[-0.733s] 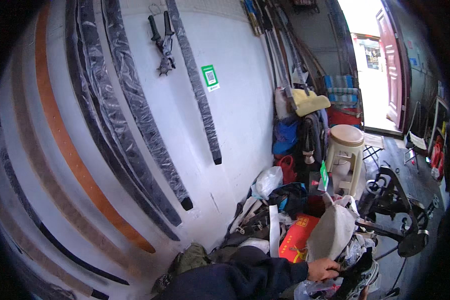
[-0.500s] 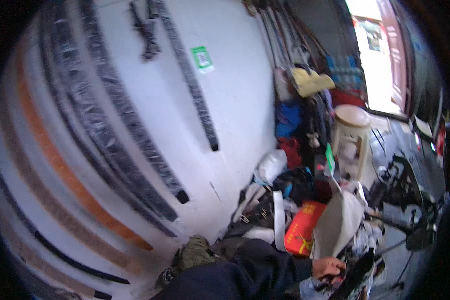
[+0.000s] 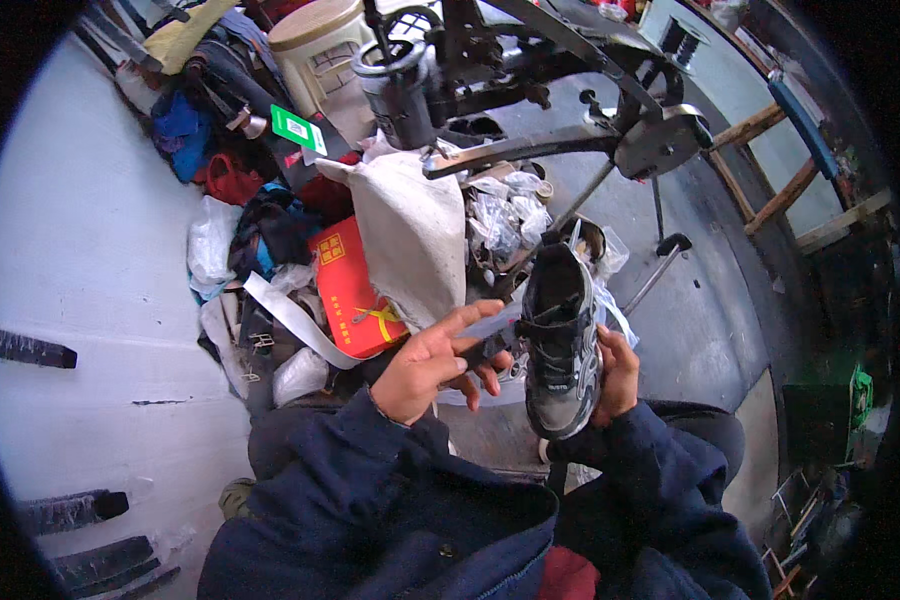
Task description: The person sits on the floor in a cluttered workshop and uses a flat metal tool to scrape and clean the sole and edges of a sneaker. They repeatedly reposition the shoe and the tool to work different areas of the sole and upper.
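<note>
Shoe [image 3: 560,345]: black and grey, near mid-view toward 4 o'clock, its toe pointing to 6 o'clock and its opening to 12.
Change: half a second ago your view took in the wall [image 3: 120,280], the doorway and just one hand by the lower edge; now it has swung down toward the floor [image 3: 700,300], and your left hand [image 3: 420,375] and right hand [image 3: 617,380] both show.
Right hand: comes in from 5 o'clock, grasping the shoe along its right side.
Left hand: comes up from 7 o'clock, fingers half curled beside a dark piece [image 3: 485,350] and a translucent strip [image 3: 482,327]; you cannot tell how firmly it grips either.
Grip: the shoe lies at 10 o'clock from your right hand, 3 from your left.
Around the shoe: pale bag [image 3: 410,225] at 10 o'clock, machine [image 3: 660,145] toward 12.
</note>
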{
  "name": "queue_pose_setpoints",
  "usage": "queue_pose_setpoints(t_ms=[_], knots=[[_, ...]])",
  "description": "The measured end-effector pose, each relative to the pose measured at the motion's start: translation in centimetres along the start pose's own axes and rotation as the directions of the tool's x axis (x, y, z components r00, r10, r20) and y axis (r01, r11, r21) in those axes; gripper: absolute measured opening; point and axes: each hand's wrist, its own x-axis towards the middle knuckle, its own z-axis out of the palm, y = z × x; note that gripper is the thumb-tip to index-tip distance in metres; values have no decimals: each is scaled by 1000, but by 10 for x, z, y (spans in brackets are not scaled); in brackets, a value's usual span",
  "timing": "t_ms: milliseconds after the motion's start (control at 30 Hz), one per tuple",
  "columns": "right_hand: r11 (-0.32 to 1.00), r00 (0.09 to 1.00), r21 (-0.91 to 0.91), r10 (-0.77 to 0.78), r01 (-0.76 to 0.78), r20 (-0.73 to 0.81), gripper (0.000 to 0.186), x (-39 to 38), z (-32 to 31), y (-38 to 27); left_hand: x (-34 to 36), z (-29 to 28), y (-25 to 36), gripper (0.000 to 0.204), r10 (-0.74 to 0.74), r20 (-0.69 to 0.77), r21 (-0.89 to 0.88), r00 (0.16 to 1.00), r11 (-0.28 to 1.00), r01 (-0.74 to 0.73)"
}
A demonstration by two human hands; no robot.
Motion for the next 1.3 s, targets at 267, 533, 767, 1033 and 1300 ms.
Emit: queue_pose_setpoints(t_ms=[267, 533, 767, 1033, 1300], knots=[[994, 983, 43, 106, -101, -152, 55, 7, -10, 5, 2, 5, 2, 74, 29, -44, 49, 999, 998, -27], [996, 986, -75, 40, -53, -161, 47, 25, -31, 25, 7, 12, 0, 67, 122, -96, 188, 988, 977, -103], [484, 921, -789, -280, 378, 270, 40, 11, -19, 31, 13, 3, -25, 43, 238, 162, 602, 958, 745, -287], [657, 945, -724, 54, 210, 323, 37, -11, 32, 37, 5, 1, -38, 37, 10, 95, 481, 995, 875, -55], [359, 901, -826, -178, 435, 397, 26, -8, 17, 26, 9, 5, -39, 28, 307, 42, 798, 951, 562, -217]])
